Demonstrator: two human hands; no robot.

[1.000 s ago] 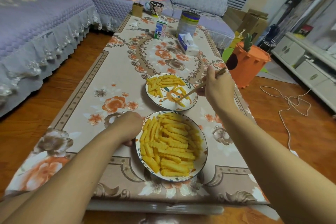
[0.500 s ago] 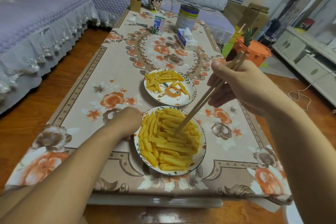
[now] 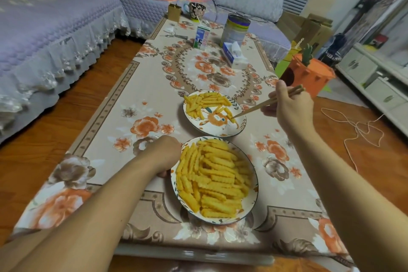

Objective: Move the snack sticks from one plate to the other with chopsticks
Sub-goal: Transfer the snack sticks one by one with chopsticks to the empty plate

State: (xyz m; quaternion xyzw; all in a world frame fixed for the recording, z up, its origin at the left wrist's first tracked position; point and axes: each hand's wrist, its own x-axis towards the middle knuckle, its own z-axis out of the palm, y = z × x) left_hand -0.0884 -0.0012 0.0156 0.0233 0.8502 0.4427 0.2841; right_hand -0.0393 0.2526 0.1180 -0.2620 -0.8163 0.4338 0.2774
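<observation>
right hand has its grip clamped on a pair of chopsticks, whose tips reach down onto the right side of the far plate and touch a snack stick lying there; left hand is curled into a loose fist, resting on the cloth and touching the left rim of the near plate, though whether its grip holds the rim i cannot tell

the near plate sits close to the bench's front edge, heaped with ridged yellow snack sticks; the far plate lies just beyond it, toward the middle, with a smaller heap over its upper left half

the bench is long and low, covered by a beige cloth printed with orange and brown flowers. toward its far end stand a milk carton, a tin can, a tissue pack, a patterned mug and a small brown box

wooden floor surrounds it, with a lilac quilted sofa along the left and far sides, an orange carrot-shaped bin off the right edge, and a loose cord on the floor at right
</observation>
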